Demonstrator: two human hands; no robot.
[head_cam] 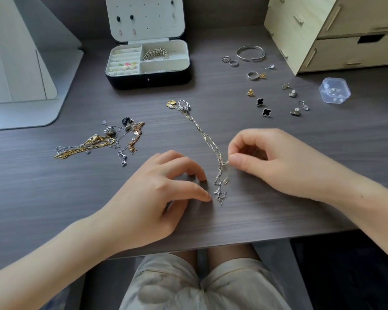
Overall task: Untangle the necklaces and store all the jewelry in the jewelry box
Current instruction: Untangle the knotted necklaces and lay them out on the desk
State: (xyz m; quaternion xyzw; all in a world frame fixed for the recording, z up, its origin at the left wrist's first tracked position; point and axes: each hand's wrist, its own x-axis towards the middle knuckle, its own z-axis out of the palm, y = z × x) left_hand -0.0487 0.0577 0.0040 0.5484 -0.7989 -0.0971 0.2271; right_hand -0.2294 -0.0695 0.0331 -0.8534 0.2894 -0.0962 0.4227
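Note:
Two thin necklace chains (207,140), one gold and one silver, lie twisted together down the middle of the desk, with their pendants (179,104) at the far end. My right hand (271,162) pinches the chains near their lower end between thumb and forefinger. My left hand (159,189) rests on the desk with fingers loosely curled, its fingertips touching the desk beside the chains' tangled clasp end (220,193). A second tangle of necklaces (103,139) lies to the left. The black jewelry box (148,63) stands open at the back, holding a bracelet and small earrings.
Rings, a silver bangle (251,53) and several earrings (263,107) are scattered at the right. A clear plastic case (335,90) sits beside a wooden drawer unit (336,30). A grey stand (20,70) occupies the left. The desk's front edge runs just below my hands.

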